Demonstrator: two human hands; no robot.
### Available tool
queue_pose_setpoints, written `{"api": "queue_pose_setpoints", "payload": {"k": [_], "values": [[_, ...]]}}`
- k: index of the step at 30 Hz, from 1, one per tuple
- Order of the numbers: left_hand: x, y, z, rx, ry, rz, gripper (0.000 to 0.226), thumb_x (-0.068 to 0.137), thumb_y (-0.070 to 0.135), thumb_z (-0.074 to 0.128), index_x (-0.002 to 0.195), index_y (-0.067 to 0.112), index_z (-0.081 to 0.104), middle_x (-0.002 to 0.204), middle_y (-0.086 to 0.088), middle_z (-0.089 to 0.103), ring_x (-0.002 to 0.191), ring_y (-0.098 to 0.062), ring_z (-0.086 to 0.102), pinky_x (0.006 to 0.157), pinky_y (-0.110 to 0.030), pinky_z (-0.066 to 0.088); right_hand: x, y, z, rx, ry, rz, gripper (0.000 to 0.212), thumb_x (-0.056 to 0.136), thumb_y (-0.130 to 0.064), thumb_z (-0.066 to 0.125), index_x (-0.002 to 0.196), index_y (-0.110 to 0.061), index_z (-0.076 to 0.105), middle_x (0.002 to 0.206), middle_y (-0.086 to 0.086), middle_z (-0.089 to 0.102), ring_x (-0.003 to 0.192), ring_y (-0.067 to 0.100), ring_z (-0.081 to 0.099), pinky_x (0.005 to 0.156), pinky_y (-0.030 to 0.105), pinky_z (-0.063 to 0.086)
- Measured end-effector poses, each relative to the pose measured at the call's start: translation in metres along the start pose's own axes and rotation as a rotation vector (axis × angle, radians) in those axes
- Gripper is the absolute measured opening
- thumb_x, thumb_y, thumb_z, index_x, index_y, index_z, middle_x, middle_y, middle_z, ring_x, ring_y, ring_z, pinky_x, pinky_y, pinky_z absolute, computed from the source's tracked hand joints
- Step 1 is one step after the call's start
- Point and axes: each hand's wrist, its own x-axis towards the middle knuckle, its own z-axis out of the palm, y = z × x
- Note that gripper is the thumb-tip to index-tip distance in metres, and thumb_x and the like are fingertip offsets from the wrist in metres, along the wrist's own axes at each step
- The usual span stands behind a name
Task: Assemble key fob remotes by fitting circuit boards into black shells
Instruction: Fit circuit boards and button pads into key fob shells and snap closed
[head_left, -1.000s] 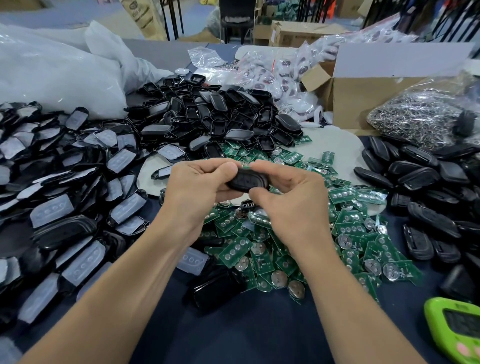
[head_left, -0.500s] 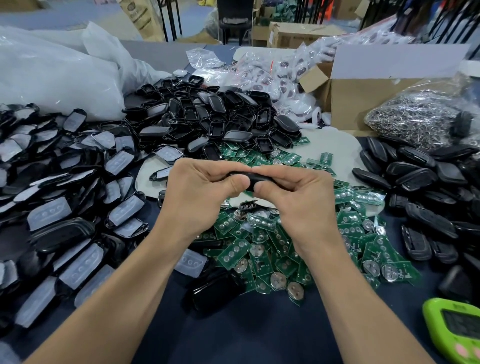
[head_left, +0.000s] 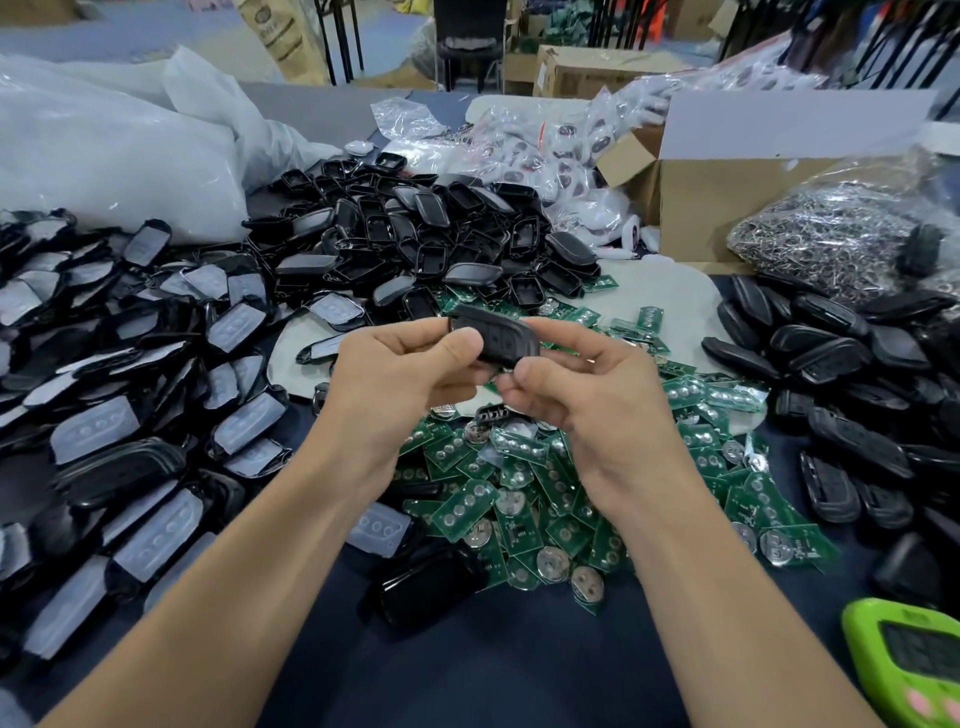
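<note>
Fob turned button-face up, no longer edge-on as half a second back. Pinched at both ends by left hand and right hand, above circuit boards at 6 o'clock. Looks closed; likely bound for finished fobs at 3 o'clock.

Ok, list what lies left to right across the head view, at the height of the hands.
pile of shells with clear pads → left hand → black key fob → right hand → pile of closed black shells
</note>
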Motion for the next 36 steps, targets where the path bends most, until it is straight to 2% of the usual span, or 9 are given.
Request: {"api": "queue_pose_setpoints", "payload": {"k": [5,13,19,24,27,30,32,34,36], "values": [[0.0,-0.001,0.0,-0.052,-0.104,0.042,0.051,0.073,0.018,0.081,0.124,0.017,0.073,0.094,-0.016,0.08,0.078,-0.022,0.078,0.07,-0.026,0.062,0.001,-0.007,-0.002,0.19,0.071,0.118,0.015,0.092,0.006,0.068,0.097,-0.005,0.077,0.08,0.017,0.078,0.06,0.017,0.075,0.058,0.023,0.061],[-0.003,-0.001,0.004,0.094,-0.093,0.17,0.046,0.08,-0.001,0.083,0.118,0.023,0.075,0.087,-0.008,0.082,0.074,-0.023,0.079,0.066,-0.026,0.063,0.0,-0.008,-0.007,0.051,-0.002,0.054,0.017,0.088,0.008,0.071,0.095,-0.006,0.079,0.082,0.016,0.079,0.063,0.018,0.074,0.061,0.022,0.06],[-0.003,-0.007,0.005,0.247,0.003,0.189,0.045,0.08,0.014,0.088,0.116,0.038,0.072,0.081,0.005,0.081,0.074,-0.015,0.078,0.076,-0.031,0.064,0.006,-0.011,-0.021,0.039,0.04,0.143,0.021,0.079,0.004,0.077,0.099,-0.002,0.077,0.085,0.015,0.079,0.066,0.019,0.074,0.061,0.023,0.06],[-0.003,-0.009,0.002,0.328,0.105,0.195,0.034,0.085,0.028,0.086,0.111,0.044,0.072,0.081,0.014,0.08,0.078,-0.01,0.078,0.081,-0.031,0.062,0.001,-0.033,-0.062,0.869,-0.072,0.012,0.042,0.076,-0.003,0.077,0.118,-0.003,0.072,0.112,0.009,0.076,0.099,0.017,0.075,0.086,0.023,0.06],[-0.002,-0.009,0.003,0.416,0.161,0.201,0.03,0.085,0.03,0.085,0.111,0.043,0.075,0.08,0.023,0.077,0.077,0.001,0.075,0.073,-0.014,0.059,0.005,-0.033,-0.057,0.446,0.066,-0.014,0.039,0.076,-0.004,0.078,0.114,-0.012,0.077,0.113,0.001,0.078,0.107,0.015,0.074,0.088,0.022,0.058],[-0.003,-0.009,0.004,0.546,0.21,0.222,0.031,0.088,0.027,0.082,0.116,0.039,0.076,0.082,0.035,0.073,0.084,0.015,0.069,0.075,-0.002,0.05,0.008,-0.013,-0.028,-0.555,0.308,-0.098,0.042,0.086,-0.006,0.076,0.123,-0.026,0.073,0.108,-0.011,0.077,0.088,-0.005,0.071,0.077,0.013,0.059],[-0.003,-0.008,0.003,0.647,0.24,0.234,0.034,0.09,0.027,0.079,0.123,0.037,0.074,0.087,0.033,0.073,0.089,0.016,0.067,0.082,-0.001,0.048,0.007,0.003,-0.014,-1.092,0.206,-0.115,0.048,0.097,-0.023,0.069,0.143,-0.033,0.059,0.12,-0.006,0.068,0.098,-0.002,0.068,0.087,0.02,0.058],[-0.002,-0.008,0.0,0.749,0.257,0.236,0.039,0.093,0.031,0.075,0.131,0.038,0.07,0.103,0.027,0.074,0.099,0.011,0.067,0.091,-0.006,0.044,0.007,0.011,-0.009,-1.267,0.148,-0.023,0.046,0.102,-0.03,0.061,0.147,-0.033,0.055,0.146,0.01,0.052,0.134,0.023,0.053,0.113,0.044,0.045],[0.002,-0.009,-0.003,0.887,0.259,0.242,0.043,0.098,0.035,0.069,0.14,0.038,0.063,0.124,0.013,0.074,0.096,-0.003,0.069,0.092,-0.017,0.042,0.006,0.011,-0.008,-1.269,0.189,-0.04,0.038,0.099,-0.029,0.065,0.137,-0.031,0.065,0.14,0.011,0.057,0.126,0.033,0.056,0.111,0.051,0.046]]}}
